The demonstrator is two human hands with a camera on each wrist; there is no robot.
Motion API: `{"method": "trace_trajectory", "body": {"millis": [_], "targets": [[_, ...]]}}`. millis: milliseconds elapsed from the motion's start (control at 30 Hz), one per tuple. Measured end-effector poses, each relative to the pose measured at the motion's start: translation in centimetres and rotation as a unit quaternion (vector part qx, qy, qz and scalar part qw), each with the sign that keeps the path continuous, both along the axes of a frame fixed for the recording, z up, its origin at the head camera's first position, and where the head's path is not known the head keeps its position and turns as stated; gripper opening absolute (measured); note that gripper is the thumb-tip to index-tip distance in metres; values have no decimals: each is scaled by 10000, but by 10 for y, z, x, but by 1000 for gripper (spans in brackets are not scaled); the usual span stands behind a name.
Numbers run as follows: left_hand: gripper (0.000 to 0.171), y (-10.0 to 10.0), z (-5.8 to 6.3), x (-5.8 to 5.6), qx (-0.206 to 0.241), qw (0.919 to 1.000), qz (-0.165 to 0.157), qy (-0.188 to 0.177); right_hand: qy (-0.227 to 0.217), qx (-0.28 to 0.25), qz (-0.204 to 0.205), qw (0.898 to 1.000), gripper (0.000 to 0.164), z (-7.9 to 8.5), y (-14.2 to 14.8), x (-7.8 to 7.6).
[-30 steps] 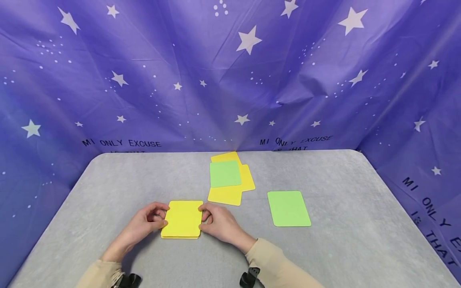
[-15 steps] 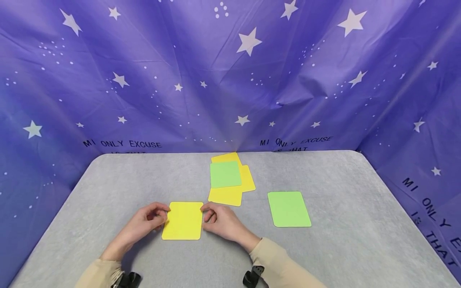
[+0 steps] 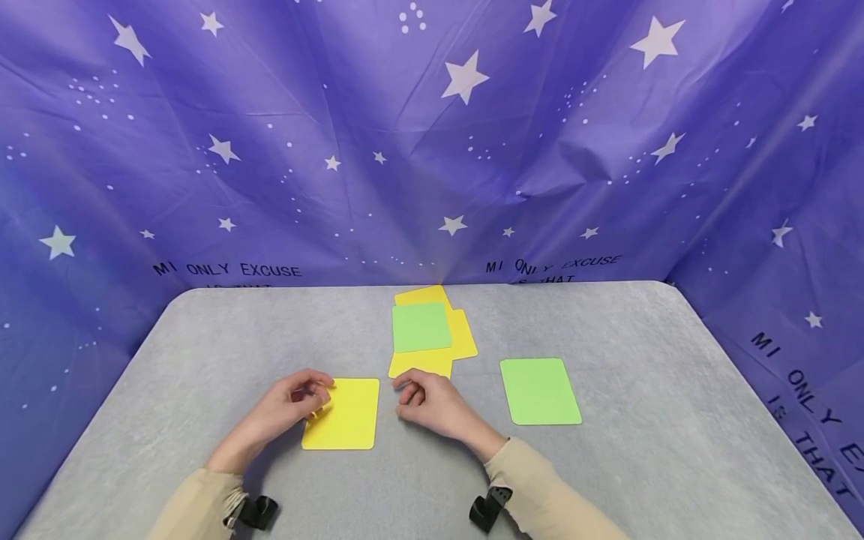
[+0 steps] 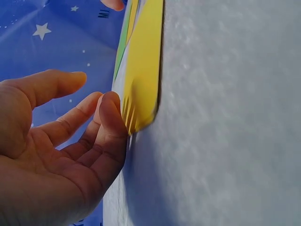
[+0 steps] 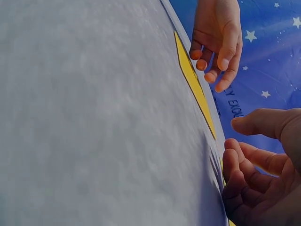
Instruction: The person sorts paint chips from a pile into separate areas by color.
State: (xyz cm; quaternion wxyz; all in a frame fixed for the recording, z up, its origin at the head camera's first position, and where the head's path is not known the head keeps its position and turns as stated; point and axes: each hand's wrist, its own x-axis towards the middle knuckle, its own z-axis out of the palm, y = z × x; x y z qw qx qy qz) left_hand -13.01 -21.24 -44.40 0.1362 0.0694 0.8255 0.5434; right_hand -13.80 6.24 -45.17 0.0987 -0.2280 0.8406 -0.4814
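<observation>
A neat stack of yellow square cards (image 3: 349,424) lies flat on the grey table, left of the middle. Over its upper left part hovers my left hand (image 3: 286,405), fingers loosely bent and holding nothing. In the left wrist view, thumb and fingers are spread apart close above the corner of the yellow stack (image 4: 143,70). My right hand (image 3: 435,405) is a short way right of the stack, relaxed, with a gap between thumb and fingers. Its fingertips come near the lowest yellow card (image 3: 421,363) of the loose pile.
At the back middle, several yellow cards (image 3: 466,335) lie fanned out under a green card (image 3: 421,328). Another green square (image 3: 540,391) lies alone on the right side of the table (image 3: 641,390). A blue cloth (image 3: 378,97) with white stars hangs behind.
Earlier both hands held the sides of the yellow stack, and its front edges came even. Since then my right hand has let go and moved right; the left has lifted over the stack.
</observation>
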Motion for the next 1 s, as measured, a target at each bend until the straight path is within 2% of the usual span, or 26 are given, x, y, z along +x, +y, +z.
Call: {"method": "trace_trajectory", "body": {"millis": [267, 467, 733, 1000], "targets": [[26, 16, 3, -9, 36, 9999, -110, -8, 84, -57, -123, 9999, 23, 6, 18, -11], [27, 28, 4, -18, 249, 9990, -356, 86, 242, -179, -304, 9991, 25, 10, 31, -22], [31, 44, 4, -29, 477, 9972, -572, -74, 26, -132, -721, 9973, 28, 15, 50, -33], [41, 63, 2, -48, 680, 9956, -627, -125, -236, -113, -1192, 9925, 32, 15, 57, -42]]}}
